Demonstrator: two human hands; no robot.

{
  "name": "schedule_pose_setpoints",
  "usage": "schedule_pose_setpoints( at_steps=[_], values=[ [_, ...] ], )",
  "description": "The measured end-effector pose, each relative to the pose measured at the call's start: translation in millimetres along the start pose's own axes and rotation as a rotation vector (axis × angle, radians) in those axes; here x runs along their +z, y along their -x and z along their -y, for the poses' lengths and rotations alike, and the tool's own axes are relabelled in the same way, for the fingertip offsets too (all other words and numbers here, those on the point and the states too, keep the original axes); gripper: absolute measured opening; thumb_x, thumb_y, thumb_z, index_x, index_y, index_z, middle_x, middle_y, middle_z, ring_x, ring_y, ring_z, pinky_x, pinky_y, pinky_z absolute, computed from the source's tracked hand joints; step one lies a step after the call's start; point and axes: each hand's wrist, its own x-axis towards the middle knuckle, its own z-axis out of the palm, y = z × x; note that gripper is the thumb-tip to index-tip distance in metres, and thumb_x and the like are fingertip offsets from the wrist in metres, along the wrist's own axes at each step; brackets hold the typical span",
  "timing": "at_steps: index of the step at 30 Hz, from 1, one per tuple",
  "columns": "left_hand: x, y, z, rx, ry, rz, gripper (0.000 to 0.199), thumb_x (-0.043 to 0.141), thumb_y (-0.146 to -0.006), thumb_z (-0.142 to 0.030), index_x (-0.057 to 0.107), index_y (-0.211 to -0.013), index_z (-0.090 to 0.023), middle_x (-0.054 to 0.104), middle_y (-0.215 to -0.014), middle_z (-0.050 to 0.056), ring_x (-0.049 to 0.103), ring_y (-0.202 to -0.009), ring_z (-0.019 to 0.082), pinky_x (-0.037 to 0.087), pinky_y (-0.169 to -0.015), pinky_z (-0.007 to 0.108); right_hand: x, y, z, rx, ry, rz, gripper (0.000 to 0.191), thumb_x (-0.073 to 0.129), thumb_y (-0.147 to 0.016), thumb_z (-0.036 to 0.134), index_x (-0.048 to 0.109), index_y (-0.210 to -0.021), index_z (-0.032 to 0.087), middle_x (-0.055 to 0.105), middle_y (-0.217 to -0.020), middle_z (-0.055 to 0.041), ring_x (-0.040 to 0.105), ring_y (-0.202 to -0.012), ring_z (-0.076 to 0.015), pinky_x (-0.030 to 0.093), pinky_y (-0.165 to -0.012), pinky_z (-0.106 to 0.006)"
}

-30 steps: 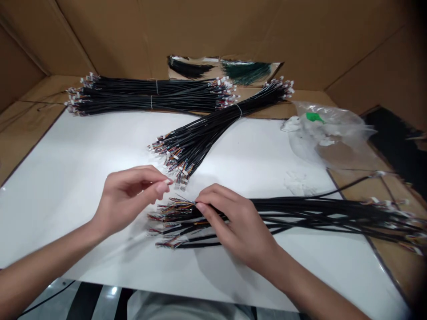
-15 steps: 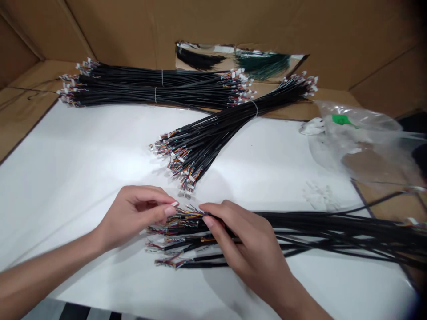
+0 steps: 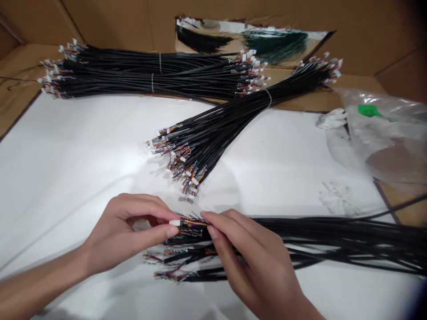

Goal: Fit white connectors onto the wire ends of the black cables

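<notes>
In the lower centre of the frame, the right hand (image 3: 255, 260) has its thumb and forefinger clamped on thin coloured wires (image 3: 196, 222). Just left of it, the left hand's (image 3: 128, 233) fingers pinch a small white connector (image 3: 175, 222) at the wire ends. Loose black cables (image 3: 316, 231) run beneath the right hand to the right edge, over the white bench (image 3: 280, 178). Farther back, a tied cable bundle (image 3: 230, 113) slants across the centre, a clear plastic bag (image 3: 396, 129) lies at right, and two tied bundles (image 3: 133, 73) lie at upper left.
</notes>
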Motion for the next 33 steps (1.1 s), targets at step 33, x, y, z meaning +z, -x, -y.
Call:
schedule_pose_setpoints(
  at_steps=[33],
  values=[
    [3.2,0.9,4.2,-0.123,0.076,-0.051,0.024,0.062,-0.082,-0.013,0.047,-0.063,-0.016,0.061,-0.081,-0.001,0.059,-0.069,0.006,0.049,-0.064,0.012,6.1,-3.6,1.8,0.044,0.035,0.015,0.015,0.061,-0.086,0.01,0.065,-0.101,0.011,0.062,-0.073,-0.0063,0.058,-0.065,-0.017,0.051,-0.058,-0.031]
  ],
)
